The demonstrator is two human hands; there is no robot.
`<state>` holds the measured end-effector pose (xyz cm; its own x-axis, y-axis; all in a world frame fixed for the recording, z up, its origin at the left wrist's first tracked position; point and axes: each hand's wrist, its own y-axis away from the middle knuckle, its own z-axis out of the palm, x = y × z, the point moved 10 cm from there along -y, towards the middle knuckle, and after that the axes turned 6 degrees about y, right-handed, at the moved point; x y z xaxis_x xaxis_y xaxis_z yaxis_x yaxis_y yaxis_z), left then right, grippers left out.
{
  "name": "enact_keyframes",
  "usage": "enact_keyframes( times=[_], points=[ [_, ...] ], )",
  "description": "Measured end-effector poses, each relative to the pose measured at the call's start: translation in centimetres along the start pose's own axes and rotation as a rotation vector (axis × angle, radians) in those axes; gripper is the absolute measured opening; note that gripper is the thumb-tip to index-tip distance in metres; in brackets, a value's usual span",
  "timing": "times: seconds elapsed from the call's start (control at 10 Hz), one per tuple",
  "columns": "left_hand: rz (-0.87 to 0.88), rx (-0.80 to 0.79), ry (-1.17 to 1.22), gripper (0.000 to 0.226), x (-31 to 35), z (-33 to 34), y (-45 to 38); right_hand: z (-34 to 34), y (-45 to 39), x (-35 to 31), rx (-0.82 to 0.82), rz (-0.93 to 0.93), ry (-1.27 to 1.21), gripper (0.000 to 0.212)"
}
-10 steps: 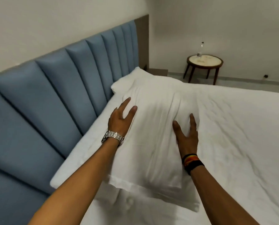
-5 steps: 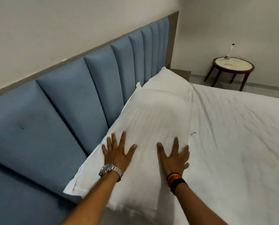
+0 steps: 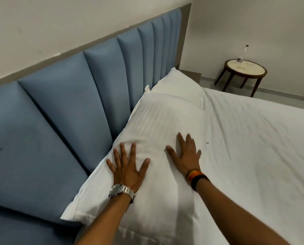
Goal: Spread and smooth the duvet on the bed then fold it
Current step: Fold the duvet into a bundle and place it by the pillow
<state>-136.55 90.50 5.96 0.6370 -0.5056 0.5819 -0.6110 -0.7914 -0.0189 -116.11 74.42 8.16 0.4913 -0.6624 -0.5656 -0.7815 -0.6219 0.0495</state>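
Note:
A white duvet (image 3: 253,147) covers the bed, lightly wrinkled, reaching to the right edge of view. A white striped pillow (image 3: 158,121) lies at the head of the bed against the blue headboard. My left hand (image 3: 128,167), with a silver watch on its wrist, rests flat on the pillow's near left part, fingers spread. My right hand (image 3: 186,154), with dark and orange bands on its wrist, lies flat on the pillow close to its right edge beside the duvet. Neither hand grips anything.
A second white pillow (image 3: 179,85) lies beyond the first. The padded blue headboard (image 3: 68,106) runs along the left. A round wooden side table (image 3: 245,71) with a clear bottle (image 3: 243,53) stands by the far wall.
Both hands have slid back along the pillow toward me and lie flatter with fingers spread wider. The view has swung left, toward the headboard.

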Motion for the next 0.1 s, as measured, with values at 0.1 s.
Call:
enact_keyframes(
  times=[0.1],
  points=[
    [0.136, 0.023, -0.018, 0.089, 7.96, -4.31, -2.36, -1.61, 11.09, 3.02, 0.157, -0.047, -0.172, 0.063]
  ],
)
